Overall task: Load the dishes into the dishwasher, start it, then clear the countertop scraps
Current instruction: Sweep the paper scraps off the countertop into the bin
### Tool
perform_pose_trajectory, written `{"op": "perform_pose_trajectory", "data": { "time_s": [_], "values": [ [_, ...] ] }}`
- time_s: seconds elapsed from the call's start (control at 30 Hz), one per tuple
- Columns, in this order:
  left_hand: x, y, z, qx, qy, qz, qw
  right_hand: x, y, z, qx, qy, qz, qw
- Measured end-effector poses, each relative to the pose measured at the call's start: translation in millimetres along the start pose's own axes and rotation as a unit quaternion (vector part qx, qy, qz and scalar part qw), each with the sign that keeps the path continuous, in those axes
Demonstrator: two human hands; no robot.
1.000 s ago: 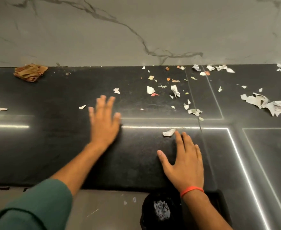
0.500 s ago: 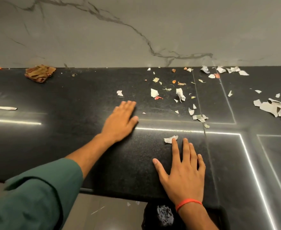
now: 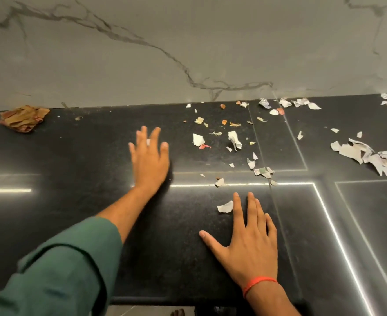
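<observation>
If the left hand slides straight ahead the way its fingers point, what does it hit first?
Probably nothing but bare countertop until the back wall; the left hand points slightly left of the paper scraps.

Black countertop [image 3: 74, 156] — torn paper scraps [image 3: 233, 137] scattered across it, crumpled brown wrapper [image 3: 23, 118] far left.

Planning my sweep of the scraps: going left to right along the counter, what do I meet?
Crumpled brown wrapper → left hand → white paper scrap → right hand → pile of torn paper.
</observation>
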State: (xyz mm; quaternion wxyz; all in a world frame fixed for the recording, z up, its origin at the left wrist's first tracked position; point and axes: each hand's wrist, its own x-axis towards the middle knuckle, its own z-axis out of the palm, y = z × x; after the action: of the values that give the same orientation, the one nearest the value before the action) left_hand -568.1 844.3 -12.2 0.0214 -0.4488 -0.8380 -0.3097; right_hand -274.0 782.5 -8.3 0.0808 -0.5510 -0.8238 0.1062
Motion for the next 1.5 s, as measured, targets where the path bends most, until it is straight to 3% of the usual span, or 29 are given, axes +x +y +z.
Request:
{"op": "perform_pose_trajectory", "data": {
  "time_s": [0.13,0.17,0.23,0.33,0.4,0.47,0.57,0.67,0.73,0.8,0.93,1.03,1.1,1.13,1.17,1.23,1.3,1.4,1.5],
  "values": [
    [41.4,-40.0,-0.9,0.081,-0.048,-0.088,0.992,0.5,-1.2,0.9,0.004,-0.004,0.01,1.0],
    [43.6,-37.0,1.0,0.1,-0.078,-0.066,0.99,0.4,-2.0,0.3,0.007,-0.004,0.013,1.0],
    [37.1,-19.7,6.8,0.098,-0.151,0.079,0.98,0.3,-2.2,-0.1,0.01,-0.006,0.018,1.0],
    [4.6,17.0,14.7,0.011,-0.258,0.283,0.924,2.7,-4.7,-2.2,0.013,0.002,0.041,0.999],
    [-18.6,39.1,18.0,-0.028,-0.306,0.366,0.878,10.7,-5.0,-3.9,0.011,0.014,0.072,0.997],
    [-25.8,48.4,20.8,-0.06,-0.313,0.397,0.861,29.3,-2.8,-4.4,0.003,0.025,0.089,0.996],
    [1.7,38.1,26.6,-0.118,-0.24,0.308,0.913,60.7,3.9,-6.3,-0.014,0.027,0.09,0.995],
    [59.6,19.5,41.8,-0.062,-0.166,0.154,0.972,73.2,7.2,-5.0,-0.022,0.035,0.086,0.995],
    [93.1,18.0,54.5,0.001,-0.151,0.08,0.985,72.8,7.4,-3.7,-0.02,0.036,0.088,0.995],
    [110.7,26.8,68.5,0.061,-0.169,0.071,0.981,72.3,7.6,-3.7,-0.021,0.034,0.091,0.995],
    [101.5,57.1,76.2,0.078,-0.248,0.252,0.932,74.0,7.4,-3.4,-0.017,0.028,0.098,0.995],
    [63.0,75.7,64.3,0.007,-0.315,0.414,0.854,73.5,8.0,-3.3,-0.014,0.024,0.1,0.995],
    [52.4,78.3,63.1,-0.05,-0.343,0.471,0.812,74.0,8.3,-3.2,-0.014,0.022,0.101,0.995],
    [59.5,77.0,66.3,-0.079,-0.337,0.45,0.823,73.9,8.2,-3.3,-0.015,0.022,0.103,0.994],
    [72.6,72.6,72.6,-0.091,-0.31,0.402,0.857,73.5,8.2,-3.5,-0.014,0.022,0.104,0.994],
    [111.5,62.5,85.5,-0.059,-0.219,0.283,0.932,73.9,8.3,-3.6,-0.013,0.023,0.103,0.994],
    [146.4,52.0,94.2,-0.008,-0.153,0.187,0.97,74.1,9.2,-3.3,-0.014,0.018,0.101,0.995],
    [166.5,49.2,105.4,0.046,-0.134,0.13,0.981,74.2,8.6,-4.8,-0.008,0.018,0.104,0.994],
    [155.9,57.0,103.6,0.038,-0.188,0.178,0.965,74.6,8.3,-5.5,-0.005,0.012,0.104,0.994]
  ]
}}
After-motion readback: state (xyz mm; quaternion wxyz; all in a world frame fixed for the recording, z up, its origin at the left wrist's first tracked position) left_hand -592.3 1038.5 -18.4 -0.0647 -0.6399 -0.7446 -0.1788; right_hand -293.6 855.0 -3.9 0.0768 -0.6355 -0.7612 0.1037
